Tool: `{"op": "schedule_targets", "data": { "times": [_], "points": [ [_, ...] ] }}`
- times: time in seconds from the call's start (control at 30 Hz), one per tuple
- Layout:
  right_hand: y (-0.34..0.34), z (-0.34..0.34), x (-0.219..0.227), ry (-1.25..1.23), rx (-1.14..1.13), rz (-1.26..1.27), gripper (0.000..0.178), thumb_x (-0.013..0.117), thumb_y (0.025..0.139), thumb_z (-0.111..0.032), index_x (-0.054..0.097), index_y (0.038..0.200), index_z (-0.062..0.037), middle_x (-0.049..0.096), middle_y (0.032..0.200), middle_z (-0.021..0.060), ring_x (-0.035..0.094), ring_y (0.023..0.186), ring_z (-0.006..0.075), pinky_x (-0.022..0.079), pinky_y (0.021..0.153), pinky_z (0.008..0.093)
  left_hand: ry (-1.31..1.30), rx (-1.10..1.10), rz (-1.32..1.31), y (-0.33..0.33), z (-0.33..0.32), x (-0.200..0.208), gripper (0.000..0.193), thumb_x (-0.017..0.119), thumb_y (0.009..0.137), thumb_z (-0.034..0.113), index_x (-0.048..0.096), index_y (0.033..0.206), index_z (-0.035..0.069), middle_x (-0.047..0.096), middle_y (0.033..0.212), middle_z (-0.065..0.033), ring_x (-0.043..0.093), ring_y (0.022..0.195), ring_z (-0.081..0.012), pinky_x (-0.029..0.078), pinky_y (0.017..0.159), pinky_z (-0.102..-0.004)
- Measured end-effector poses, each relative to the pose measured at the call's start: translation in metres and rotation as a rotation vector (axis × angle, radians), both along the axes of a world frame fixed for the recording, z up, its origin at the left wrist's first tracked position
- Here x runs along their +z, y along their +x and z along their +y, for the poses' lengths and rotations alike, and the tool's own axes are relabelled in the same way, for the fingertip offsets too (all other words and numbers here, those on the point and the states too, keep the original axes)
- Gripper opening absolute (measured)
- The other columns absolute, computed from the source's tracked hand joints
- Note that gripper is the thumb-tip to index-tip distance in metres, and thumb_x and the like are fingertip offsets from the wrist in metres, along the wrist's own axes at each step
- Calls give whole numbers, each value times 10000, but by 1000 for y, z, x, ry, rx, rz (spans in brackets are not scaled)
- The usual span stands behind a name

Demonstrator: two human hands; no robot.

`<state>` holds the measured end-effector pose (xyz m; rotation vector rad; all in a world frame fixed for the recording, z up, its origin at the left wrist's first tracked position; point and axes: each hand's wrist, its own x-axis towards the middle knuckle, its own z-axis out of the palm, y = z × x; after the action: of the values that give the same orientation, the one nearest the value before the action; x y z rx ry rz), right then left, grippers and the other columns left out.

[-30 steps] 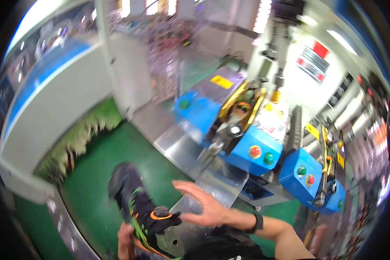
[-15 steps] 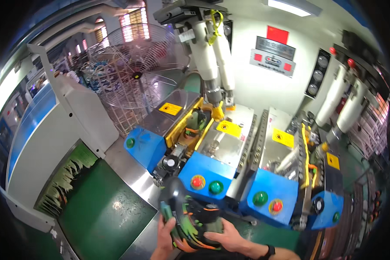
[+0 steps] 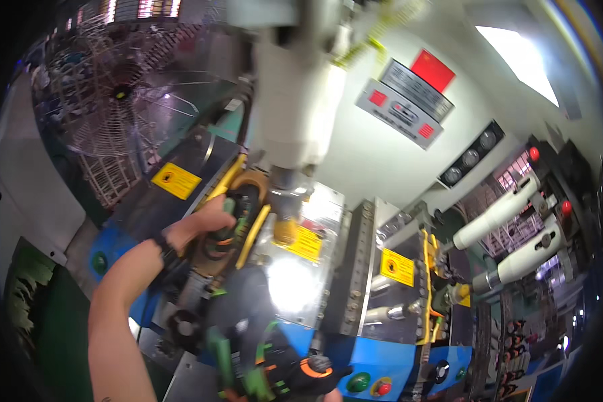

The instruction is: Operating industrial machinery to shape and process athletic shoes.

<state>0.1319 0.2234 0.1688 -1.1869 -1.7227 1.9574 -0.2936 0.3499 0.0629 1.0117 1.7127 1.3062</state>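
Observation:
My left hand [image 3: 212, 216] reaches into the slot of the left-hand press and closes round a dark shoe [image 3: 242, 204] with green and orange parts. That shoe stands between yellow side pads [image 3: 253, 236], partly covered by my fingers. Low in front of the machine is a second shoe [image 3: 264, 355], black with green and orange trim, blurred by motion. Only a bit of my right hand [image 3: 332, 396] shows at the bottom edge, against this shoe; most of its fingers are out of sight.
A thick white press cylinder [image 3: 291, 100] with a yellow tip [image 3: 285, 232] hangs just right of my left hand. Blue housings carry a green button [image 3: 358, 382] and a red button [image 3: 382, 387]. Another press station [image 3: 442, 288] stands right; a wire-caged fan [image 3: 120, 94] stands left.
My left hand has let go of the shoe both hands held and has moved up onto the shoe in the press. The view has shifted closer and tilted.

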Motion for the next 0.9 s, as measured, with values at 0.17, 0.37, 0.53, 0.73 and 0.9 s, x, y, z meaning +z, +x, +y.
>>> {"op": "schedule_targets", "data": {
  "times": [0.17, 0.37, 0.53, 0.73, 0.9],
  "points": [
    [-29, 1, 0, -38, -206, 8, 341, 681, 749, -119, 548, 1043, -12, 617, 933, 66, 594, 819, 165, 502, 708, 324, 34, 17, -403, -44, -74, 81, 544, 627, 615, -73, 522, 1144, -1, 625, 998, -107, 633, 859, -203, 528, 702, -320],
    [-163, 82, 11, -519, -90, 149, 294, 585, 843, -101, 575, 1118, 0, 639, 1098, 125, 632, 1016, 235, 510, 897, 375, 695, 492, -807, 17, -301, 28, 711, 579, 642, -70, 423, 1328, 24, 582, 1137, -99, 591, 1030, -218, 489, 894, -330],
    [-296, 156, -17, 162, -32, -268, 271, 616, 786, -76, 583, 1025, 46, 623, 970, 142, 617, 861, 240, 519, 708, 397, 384, 1071, -938, 119, -418, -20, 605, 585, 691, -15, 462, 1282, 21, 572, 1138, -119, 580, 1021, -254, 491, 868, -358],
    [-327, 184, -60, 229, -229, -164, 345, 668, 738, -70, 548, 1020, 88, 611, 955, 197, 632, 835, 293, 530, 645, 428, 29, 1412, -1080, 224, -514, -77, 485, 593, 751, 52, 509, 1227, 16, 561, 1140, -143, 566, 1009, -296, 494, 837, -392],
    [-369, 184, -65, 371, -178, -305, 371, 636, 768, -158, 566, 1063, 57, 627, 974, 215, 651, 860, 340, 566, 613, 503, -432, 1174, -638, 269, -517, -103, 329, 565, 876, 136, 566, 1179, 8, 574, 1161, -149, 574, 998, -307, 489, 836, -418]
  ]
}}
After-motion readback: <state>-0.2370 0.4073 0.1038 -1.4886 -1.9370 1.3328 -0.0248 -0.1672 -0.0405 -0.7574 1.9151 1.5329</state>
